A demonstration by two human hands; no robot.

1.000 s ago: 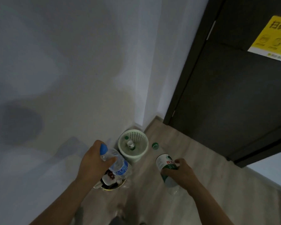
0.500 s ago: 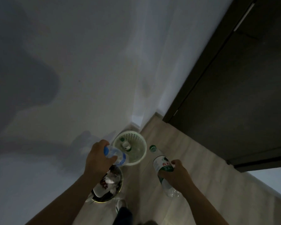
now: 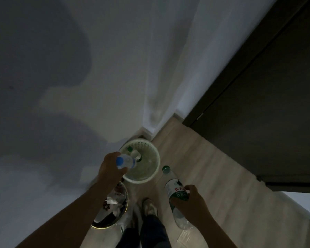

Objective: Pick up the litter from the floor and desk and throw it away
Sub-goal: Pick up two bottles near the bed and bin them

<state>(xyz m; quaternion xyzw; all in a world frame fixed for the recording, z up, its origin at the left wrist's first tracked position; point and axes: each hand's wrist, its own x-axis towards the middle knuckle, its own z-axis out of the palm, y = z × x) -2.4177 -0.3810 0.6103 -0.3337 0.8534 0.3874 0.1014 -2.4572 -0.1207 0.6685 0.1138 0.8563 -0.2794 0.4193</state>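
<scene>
Looking down into a dim corner here, so bear with the murk: far left is just a pale wall (image 3: 43, 104) with big soft shadows on it. Down by the wall stands a dark round bin (image 3: 100, 227) stuffed with crumpled paper (image 3: 113, 203) and other scraps I can't make out. Above it the left hand (image 3: 109, 170) has its grip curled round a small clear bottle with a blue cap (image 3: 128, 161), held roughly sideways, right over the near-left edge of a pale green mesh basket (image 3: 141, 144) that is tucked into the corner. There's already a bottle (image 3: 135, 154) inside the basket, plus a green cap beside it. Below the basket one shoe (image 3: 149, 208) pokes out on the light wood floor (image 3: 213, 176). Just right of the basket, the right hand (image 3: 191, 203) wraps its grip around the middle of a bigger bottle with a green cap (image 3: 175, 191), tilted, with the cap end toward the basket, over the floor and not over the rim. Far right is a dark door (image 3: 258, 104).
</scene>
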